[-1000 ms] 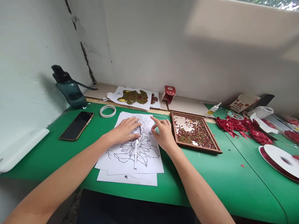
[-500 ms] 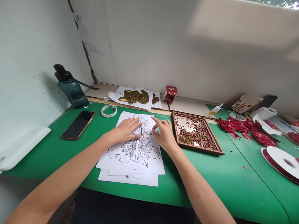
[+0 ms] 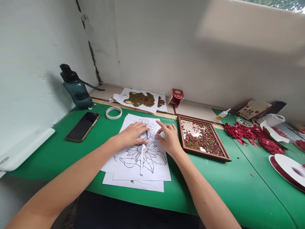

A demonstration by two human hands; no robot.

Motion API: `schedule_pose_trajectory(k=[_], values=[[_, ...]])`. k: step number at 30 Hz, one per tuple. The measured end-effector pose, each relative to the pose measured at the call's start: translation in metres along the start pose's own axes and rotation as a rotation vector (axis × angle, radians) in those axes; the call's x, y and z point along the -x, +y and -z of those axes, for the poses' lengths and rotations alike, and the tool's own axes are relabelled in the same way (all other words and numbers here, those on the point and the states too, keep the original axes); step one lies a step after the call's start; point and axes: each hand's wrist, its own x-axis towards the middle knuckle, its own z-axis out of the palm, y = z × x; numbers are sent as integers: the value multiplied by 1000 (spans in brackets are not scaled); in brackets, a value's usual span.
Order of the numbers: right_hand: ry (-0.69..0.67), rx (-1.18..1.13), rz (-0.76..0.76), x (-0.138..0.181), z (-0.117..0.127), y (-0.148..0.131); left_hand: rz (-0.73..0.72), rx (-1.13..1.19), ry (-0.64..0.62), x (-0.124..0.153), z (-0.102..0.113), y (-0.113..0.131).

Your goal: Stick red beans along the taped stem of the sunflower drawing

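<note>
A sheet with a line drawing of sunflowers (image 3: 154, 170) lies on top of several other papers (image 3: 109, 179). My left hand (image 3: 132, 135) rests on its upper left part, fingers stretched out and lying flat, thumb near the lower flower's centre. Down the flower's stem runs a narrow white strip (image 3: 142, 159); its upper end is by my left thumb. My right hand (image 3: 169, 136) is at the sheet's right edge, index finger extended and thumb apart from it. I see nothing held in either hand.
Right of the papers stands a wooden frame (image 3: 228, 158) with red and green beans. To the left are a phone (image 3: 82, 126), a tape roll (image 3: 113, 113) and a water bottle (image 3: 77, 92). A glue bottle (image 3: 222, 114), red decorations (image 3: 270, 145) and a ribbon spool (image 3: 289, 168) are at right.
The whole view has shifted slightly, so things appear a little further right. Both hands stay in about the same place on the sheet.
</note>
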Motion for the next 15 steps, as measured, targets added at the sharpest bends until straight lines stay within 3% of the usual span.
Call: schedule_pose_trajectory(k=[15], values=[[48,-17,73,1,-11,6,-88,-85,34,6,-1,-1]])
